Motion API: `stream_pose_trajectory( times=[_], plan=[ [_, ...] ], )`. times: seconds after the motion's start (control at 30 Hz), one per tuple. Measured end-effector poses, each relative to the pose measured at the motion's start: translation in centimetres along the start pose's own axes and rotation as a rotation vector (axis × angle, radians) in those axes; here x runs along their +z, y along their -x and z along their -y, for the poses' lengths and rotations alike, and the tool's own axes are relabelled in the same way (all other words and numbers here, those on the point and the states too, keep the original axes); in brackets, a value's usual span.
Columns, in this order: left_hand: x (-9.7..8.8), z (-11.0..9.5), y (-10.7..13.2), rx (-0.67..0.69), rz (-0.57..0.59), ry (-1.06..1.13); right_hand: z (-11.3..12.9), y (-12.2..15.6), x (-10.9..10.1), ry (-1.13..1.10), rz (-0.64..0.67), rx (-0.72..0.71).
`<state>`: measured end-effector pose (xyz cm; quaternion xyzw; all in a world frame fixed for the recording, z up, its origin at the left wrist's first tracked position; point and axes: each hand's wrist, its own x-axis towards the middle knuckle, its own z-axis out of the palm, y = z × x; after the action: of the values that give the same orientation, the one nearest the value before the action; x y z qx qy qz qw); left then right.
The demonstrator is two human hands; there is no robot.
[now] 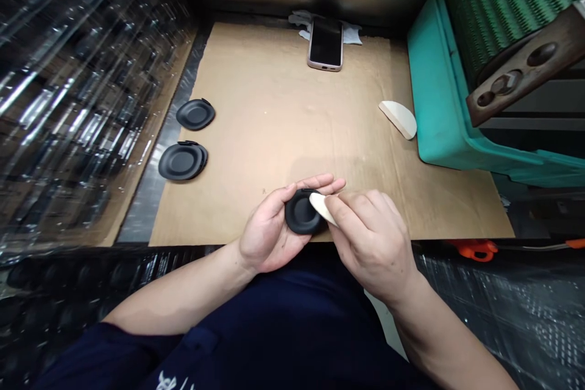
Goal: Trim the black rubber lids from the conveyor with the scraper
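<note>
My left hand cradles a small round black dish-shaped part with a recessed middle, near the table's front edge. My right hand pinches a cream-coloured wedge-like pad, whose tip rests against the right side of the black part's rim. On the left of the cardboard lies a similar black part, and nearer to me sit more of them, seemingly stacked. A second cream half-round pad lies at the right.
Cardboard covers the table. A phone lies on a pale cloth at the back. A teal bin and a green ribbed object stand at right. Clear plastic trays fill the left. An orange handle shows at the front right.
</note>
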<state>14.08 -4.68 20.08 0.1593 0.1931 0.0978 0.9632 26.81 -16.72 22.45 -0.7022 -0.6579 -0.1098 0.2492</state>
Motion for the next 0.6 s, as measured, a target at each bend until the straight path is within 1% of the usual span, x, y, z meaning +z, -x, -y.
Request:
stream_pose_trajectory(
  times=[0.17, 0.33, 0.47, 0.6],
  plan=[
    [-0.04, 0.01, -0.19, -0.035, -0.015, -0.029, -0.15, -0.08, 0.71, -0.060, -0.038, -0.025],
    [0.15, 0.07, -0.28, -0.023, -0.038, -0.012, -0.50, 0.31, 0.45, -0.061, 0.003, -0.023],
    [0.19, 0.07, -0.31, -0.035, -0.020, -0.022, -0.37, 0.32, 0.44, -0.041, -0.015, -0.017],
    [0.13, 0.11, -0.29, -0.028, -0.043, -0.031, -0.45, 0.47, 0.50, -0.068, -0.008, -0.013]
  ],
)
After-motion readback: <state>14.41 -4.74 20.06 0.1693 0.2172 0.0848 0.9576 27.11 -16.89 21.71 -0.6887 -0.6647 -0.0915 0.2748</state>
